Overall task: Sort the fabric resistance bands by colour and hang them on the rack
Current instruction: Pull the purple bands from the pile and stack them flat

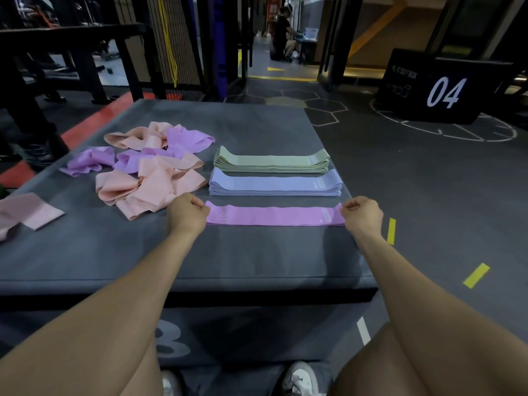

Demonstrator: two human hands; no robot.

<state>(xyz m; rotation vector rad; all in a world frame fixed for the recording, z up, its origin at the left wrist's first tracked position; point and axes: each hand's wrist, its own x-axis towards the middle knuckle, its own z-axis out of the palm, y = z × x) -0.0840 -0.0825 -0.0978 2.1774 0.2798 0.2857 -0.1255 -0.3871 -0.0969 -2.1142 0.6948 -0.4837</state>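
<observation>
- Gym flooring of dark rubber with white hexagon lines and yellow tape marks lay around the large grey padded plyo box [243, 252] you stood at.
- Behind it stood a black soft box marked "04" [440, 87], and a dark metal rack frame [71, 47] rose at the far left.
- On the box top, left of your work, sat a loose tangled heap of peach and lilac fabric bands [151, 170], with a dusty-pink fabric band [31, 212] lying apart at the left edge.
- Two neat stacks lay flat beyond your hands: a sage-green band stack [271, 161] farthest away, and a pale blue-lavender band stack [275, 184] just in front of it.
- Nearest you, parallel to those stacks, lay the single pink-purple fabric band [274, 215], stretched flat with a faint label near each end.
- Your left hand [187, 214] pinched its left end with curled fingers.
- Your right hand [363, 214] pinched its right end likewise, near the box's right edge.
</observation>
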